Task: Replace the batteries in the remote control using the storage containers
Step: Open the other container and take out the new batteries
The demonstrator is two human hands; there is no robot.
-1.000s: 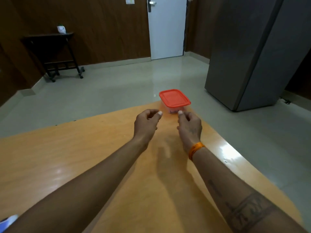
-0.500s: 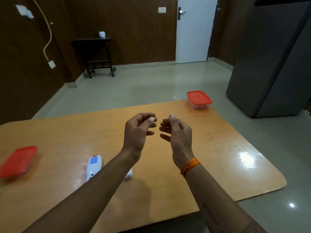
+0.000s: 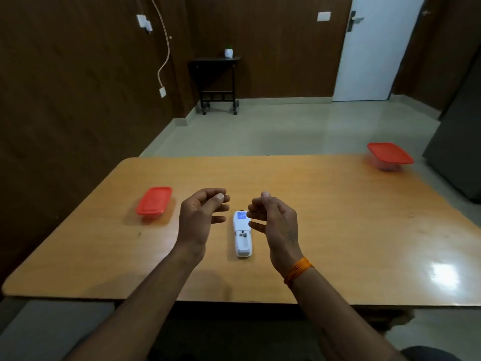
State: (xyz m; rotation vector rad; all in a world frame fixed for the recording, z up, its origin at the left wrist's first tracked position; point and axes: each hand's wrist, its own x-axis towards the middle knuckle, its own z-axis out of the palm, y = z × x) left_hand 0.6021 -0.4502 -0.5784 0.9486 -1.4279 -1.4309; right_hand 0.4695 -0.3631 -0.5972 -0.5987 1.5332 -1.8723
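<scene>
On the table (image 3: 338,230) the white remote (image 3: 242,234) lies lengthwise near the middle, back side up, its battery bay seemingly uncovered (whether cells sit inside is too small to tell). The left hand (image 3: 201,217) hovers just at the remote's 9 o'clock and the right hand (image 3: 276,220) at its 3 o'clock, both with fingers loosely curled, spread apart and gripping nothing, palms facing each other. One red-lidded box (image 3: 154,203) sits at the remote's 9 o'clock beyond the left hand, and a second box (image 3: 390,155) stands well apart at 2 o'clock near the far right corner
</scene>
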